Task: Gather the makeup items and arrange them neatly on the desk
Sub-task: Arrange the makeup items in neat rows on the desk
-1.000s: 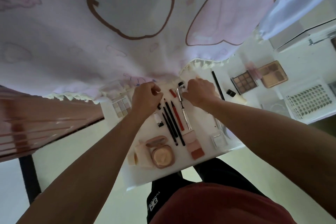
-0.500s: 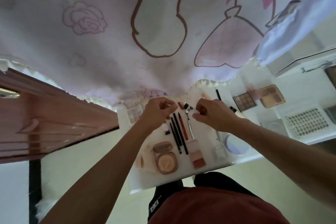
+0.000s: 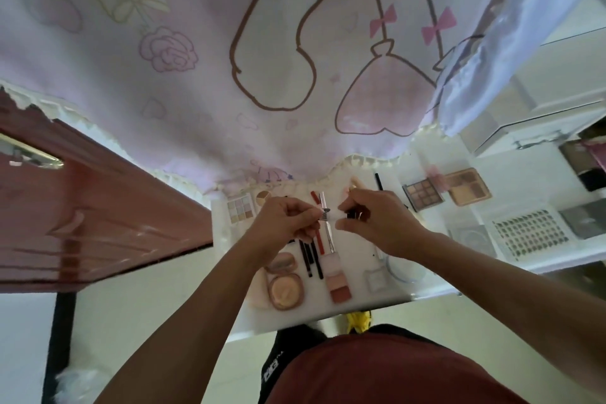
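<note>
The white surface (image 3: 360, 300) carries a row of pencils (image 3: 311, 256) just below the fingers (image 3: 306, 218). Above it the left hand (image 3: 282, 223) and right hand (image 3: 380, 223) meet, each pinching one end of a small white item (image 3: 328, 218). Its long axis runs hand to hand, crosswise to the row, equally near both.
</note>
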Available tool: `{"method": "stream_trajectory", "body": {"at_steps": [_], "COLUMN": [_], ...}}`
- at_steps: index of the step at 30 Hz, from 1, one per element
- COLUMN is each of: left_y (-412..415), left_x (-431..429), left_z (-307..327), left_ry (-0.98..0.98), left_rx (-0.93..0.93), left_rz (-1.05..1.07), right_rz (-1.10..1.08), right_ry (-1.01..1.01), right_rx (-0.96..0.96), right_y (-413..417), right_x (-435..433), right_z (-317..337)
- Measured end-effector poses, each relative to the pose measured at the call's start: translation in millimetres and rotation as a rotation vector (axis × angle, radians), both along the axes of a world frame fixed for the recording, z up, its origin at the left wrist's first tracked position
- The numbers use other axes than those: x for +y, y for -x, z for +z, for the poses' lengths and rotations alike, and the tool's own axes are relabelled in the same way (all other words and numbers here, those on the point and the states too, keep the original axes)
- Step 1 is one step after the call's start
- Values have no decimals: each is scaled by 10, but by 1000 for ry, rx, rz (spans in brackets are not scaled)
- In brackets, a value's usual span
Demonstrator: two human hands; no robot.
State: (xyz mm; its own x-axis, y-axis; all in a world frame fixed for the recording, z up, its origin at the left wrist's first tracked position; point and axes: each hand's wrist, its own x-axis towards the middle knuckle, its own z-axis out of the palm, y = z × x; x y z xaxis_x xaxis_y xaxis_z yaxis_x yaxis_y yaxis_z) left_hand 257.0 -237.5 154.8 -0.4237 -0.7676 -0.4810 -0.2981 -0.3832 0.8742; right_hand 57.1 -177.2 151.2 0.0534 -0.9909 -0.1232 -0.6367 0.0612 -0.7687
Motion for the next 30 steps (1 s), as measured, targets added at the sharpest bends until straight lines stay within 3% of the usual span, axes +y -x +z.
{"method": "stream_trajectory", "body": {"at_steps": [3, 8, 13, 19, 23, 30], "left_y": [-79, -295, -480, -617, -612, -445], "left_x": [91, 124, 202, 309, 367, 348], "left_z": [62, 197, 283, 264, 215, 235], "left_ry": [3, 66, 89, 78, 72, 80], "left_rx": [21, 5, 15, 30, -1, -1], "left_rz": [44, 54, 45, -25, -86, -129], "right_rz": [-15, -21, -87, -113, -161, -252], "right_ry": [11, -289, -240, -432, -395, -503], "right_rx": [-61, -423, -456, -559, -560, -715], "right_y": [-72, -275, -454, -604, -613, -472], "right_x": [42, 88, 181, 375, 534, 587], "right_z": [14, 215, 252, 307, 230, 215]}}
